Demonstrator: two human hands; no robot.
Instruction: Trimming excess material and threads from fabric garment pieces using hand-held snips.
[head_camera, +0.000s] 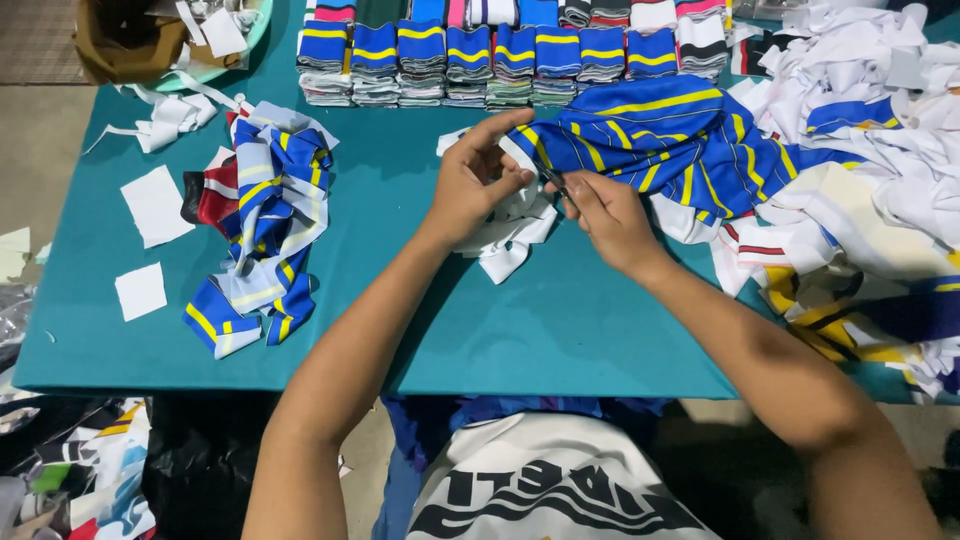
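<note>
Blue striped cloth (640, 140) between both hands

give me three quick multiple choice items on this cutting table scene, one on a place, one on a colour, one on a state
1. Where are the folded stacks?
A. along the far edge of the table
B. on the floor
C. in the person's lap

2. What colour are the stripes on the blue fabric?
A. green
B. yellow
C. orange

3. How is the left hand?
A. flat on the table
B. hanging off the edge
C. pinching the fabric's edge

Answers: 1 A, the stacks line the far side. 2 B, yellow lines cross the blue. 3 C, its fingers grip the edge, while the right hand holds a small dark tool.
</note>
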